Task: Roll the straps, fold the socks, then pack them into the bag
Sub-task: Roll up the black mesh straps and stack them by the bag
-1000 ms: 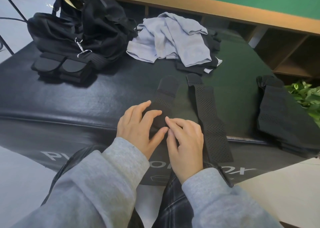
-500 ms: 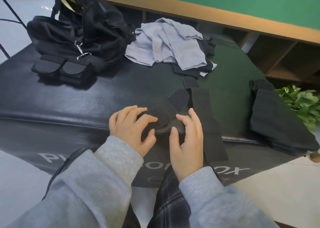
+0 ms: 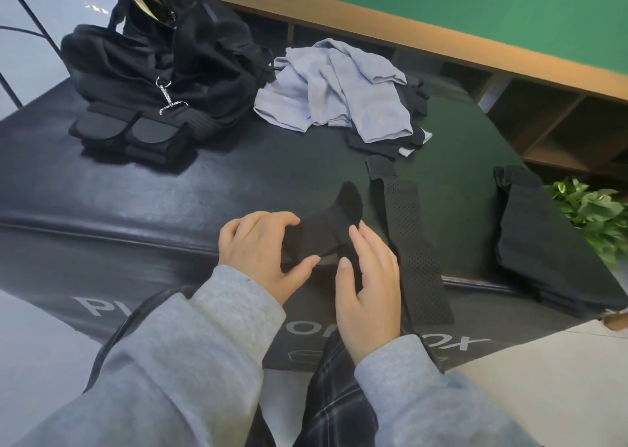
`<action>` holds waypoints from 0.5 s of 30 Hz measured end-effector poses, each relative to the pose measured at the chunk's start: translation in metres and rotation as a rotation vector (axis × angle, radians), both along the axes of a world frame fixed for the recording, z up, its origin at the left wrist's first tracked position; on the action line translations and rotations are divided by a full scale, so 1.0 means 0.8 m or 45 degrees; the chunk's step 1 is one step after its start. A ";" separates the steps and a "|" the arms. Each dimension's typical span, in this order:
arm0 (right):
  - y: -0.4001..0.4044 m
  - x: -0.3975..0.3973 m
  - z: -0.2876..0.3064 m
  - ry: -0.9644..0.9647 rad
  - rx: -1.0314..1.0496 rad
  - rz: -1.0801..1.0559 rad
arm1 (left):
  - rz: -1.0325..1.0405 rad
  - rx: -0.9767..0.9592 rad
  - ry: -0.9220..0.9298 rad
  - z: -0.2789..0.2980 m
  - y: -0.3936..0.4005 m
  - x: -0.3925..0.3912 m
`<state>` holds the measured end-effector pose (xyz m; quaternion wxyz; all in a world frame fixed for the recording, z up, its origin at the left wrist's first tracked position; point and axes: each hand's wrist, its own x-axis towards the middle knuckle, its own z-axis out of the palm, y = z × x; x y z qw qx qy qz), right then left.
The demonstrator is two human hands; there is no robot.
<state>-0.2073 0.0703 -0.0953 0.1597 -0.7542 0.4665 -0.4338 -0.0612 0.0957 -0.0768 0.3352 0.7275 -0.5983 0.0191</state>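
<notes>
At the near edge of the black padded surface (image 3: 142, 208) my two hands hold a black strap (image 3: 323, 232) that is partly rolled, its free end curling up and away. My left hand (image 3: 261, 252) grips the roll from the left, fingers over it and thumb beneath. My right hand (image 3: 370, 276) pinches the roll's right end between thumb and fingers. A second, perforated black strap (image 3: 407, 239) lies flat just to the right. The open black bag (image 3: 159, 55) sits at the far left. Grey socks (image 3: 336, 89) are heaped at the back centre on black ones.
Two rolled black straps (image 3: 129, 133) lie in front of the bag, beside its metal clip (image 3: 168, 98). A folded black piece (image 3: 550, 242) sits at the right edge, with a green plant (image 3: 591, 212) behind it. A wooden shelf (image 3: 543, 120) runs along the back.
The strap lay flat under my fingertips a second ago; now its near end is rolled up and lifted between both hands, and its far end has been drawn closer and curls up.
</notes>
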 end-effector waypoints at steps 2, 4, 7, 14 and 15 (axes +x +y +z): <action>0.002 0.000 0.000 0.014 -0.026 0.025 | 0.032 0.032 0.092 0.001 0.000 -0.003; 0.003 0.000 0.001 0.042 -0.057 0.038 | 0.057 -0.027 0.123 0.000 0.000 -0.005; 0.002 0.001 0.001 0.067 -0.122 0.045 | 0.085 -0.053 0.117 -0.002 -0.001 -0.006; 0.002 0.001 -0.001 0.115 -0.158 0.060 | 0.066 -0.062 0.136 -0.001 0.000 -0.007; 0.002 0.001 -0.001 0.125 -0.159 0.054 | 0.054 -0.063 0.149 -0.001 0.001 -0.007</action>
